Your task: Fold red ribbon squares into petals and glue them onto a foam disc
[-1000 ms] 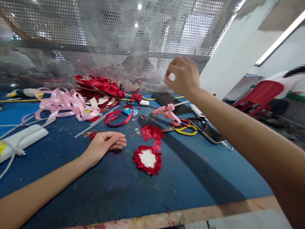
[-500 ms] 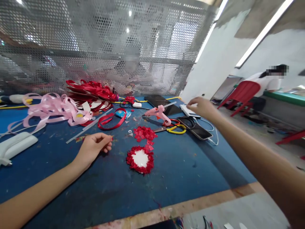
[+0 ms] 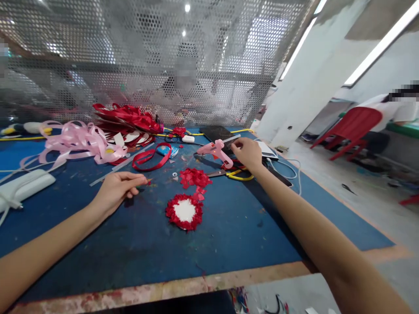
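Note:
My right hand reaches over the blue table and its curled fingers touch the back of a pink glue gun; whether they grip it I cannot see. My left hand rests on the table with thumb and fingers pinched on a small red piece. A white disc ringed with red petals lies between my arms. A heap of loose red petals sits just behind it.
Yellow-handled scissors and a phone with cable lie by my right hand. Pink ribbon, red ribbon bows, a red ribbon loop and a white power strip sit left. A perforated screen backs the table; people sit beyond.
My right hand came down from the air, passed over the phone and moved left to the glue gun. My left hand closed from lying flat into a pinch.

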`<control>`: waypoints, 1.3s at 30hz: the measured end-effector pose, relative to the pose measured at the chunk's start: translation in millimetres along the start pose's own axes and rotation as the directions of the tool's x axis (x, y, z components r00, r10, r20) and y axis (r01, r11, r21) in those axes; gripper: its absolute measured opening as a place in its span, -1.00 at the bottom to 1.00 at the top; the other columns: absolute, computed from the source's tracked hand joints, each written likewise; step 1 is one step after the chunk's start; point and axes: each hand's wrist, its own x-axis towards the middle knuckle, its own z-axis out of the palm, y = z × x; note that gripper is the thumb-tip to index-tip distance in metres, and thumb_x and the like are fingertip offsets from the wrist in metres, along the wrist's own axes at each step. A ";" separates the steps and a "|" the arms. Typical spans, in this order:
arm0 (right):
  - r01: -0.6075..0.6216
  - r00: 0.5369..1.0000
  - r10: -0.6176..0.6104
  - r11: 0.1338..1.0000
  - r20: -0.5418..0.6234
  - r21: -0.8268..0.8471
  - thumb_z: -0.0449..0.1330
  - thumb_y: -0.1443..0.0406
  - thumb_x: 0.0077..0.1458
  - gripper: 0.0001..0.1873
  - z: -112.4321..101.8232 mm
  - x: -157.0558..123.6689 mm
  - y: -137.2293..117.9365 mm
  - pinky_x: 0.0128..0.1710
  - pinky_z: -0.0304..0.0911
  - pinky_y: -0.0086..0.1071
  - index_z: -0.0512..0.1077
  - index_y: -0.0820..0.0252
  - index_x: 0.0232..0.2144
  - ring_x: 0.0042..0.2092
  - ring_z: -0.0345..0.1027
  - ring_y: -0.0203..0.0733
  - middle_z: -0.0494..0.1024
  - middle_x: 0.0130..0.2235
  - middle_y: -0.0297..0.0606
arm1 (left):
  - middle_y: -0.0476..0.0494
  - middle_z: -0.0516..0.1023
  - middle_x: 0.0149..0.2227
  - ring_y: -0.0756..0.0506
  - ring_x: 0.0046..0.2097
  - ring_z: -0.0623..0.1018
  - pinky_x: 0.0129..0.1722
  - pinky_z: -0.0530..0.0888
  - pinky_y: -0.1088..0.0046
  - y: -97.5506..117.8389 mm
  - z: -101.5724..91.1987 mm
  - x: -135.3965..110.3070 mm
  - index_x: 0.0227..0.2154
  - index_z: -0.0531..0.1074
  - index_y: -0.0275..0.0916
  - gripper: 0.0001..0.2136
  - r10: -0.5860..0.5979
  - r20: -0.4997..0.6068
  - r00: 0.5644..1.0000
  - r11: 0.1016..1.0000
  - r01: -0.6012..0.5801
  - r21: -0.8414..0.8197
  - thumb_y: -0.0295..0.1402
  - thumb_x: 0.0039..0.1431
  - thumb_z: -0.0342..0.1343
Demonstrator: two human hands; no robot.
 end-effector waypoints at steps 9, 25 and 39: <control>-0.102 0.992 0.097 0.993 -0.079 -0.062 0.06 0.23 0.03 -0.78 -12.2 -19.2 11.3 -0.39 0.14 -0.23 0.47 0.20 -0.46 -0.26 0.41 0.10 0.57 -0.31 -0.02 | -0.14 0.62 -0.56 -0.01 -0.57 0.57 -0.63 0.45 0.63 3.5 27.9 0.9 -0.53 0.53 -0.29 -0.77 0.053 0.153 0.987 0.994 -0.067 0.090 -0.20 -0.12 0.31; 0.011 0.996 -0.003 0.996 -0.087 0.089 0.10 0.27 -0.03 -0.87 0.2 -37.9 -2.1 -0.41 0.20 -0.27 0.43 0.13 -0.52 -0.34 0.44 -0.04 0.57 -0.40 -0.19 | -0.08 0.64 -0.50 -0.03 -0.47 0.62 -0.48 0.54 0.57 0.6 68.8 55.3 -0.44 0.55 -0.27 -0.82 0.118 0.269 0.956 0.993 -0.107 -0.056 -0.28 -0.10 0.29; -0.136 0.989 0.145 0.942 -0.009 0.306 0.13 0.26 -0.08 -0.89 6.0 -32.7 3.4 -0.44 0.24 -0.21 0.39 0.05 -0.60 -0.44 0.42 -0.04 0.50 -0.52 -0.30 | 0.00 0.45 -0.75 0.06 -0.74 0.43 -0.79 0.28 0.64 1.9 68.7 59.5 -0.73 0.35 -0.26 -0.62 0.035 0.144 0.989 0.997 -0.025 -0.071 -0.06 -0.15 0.29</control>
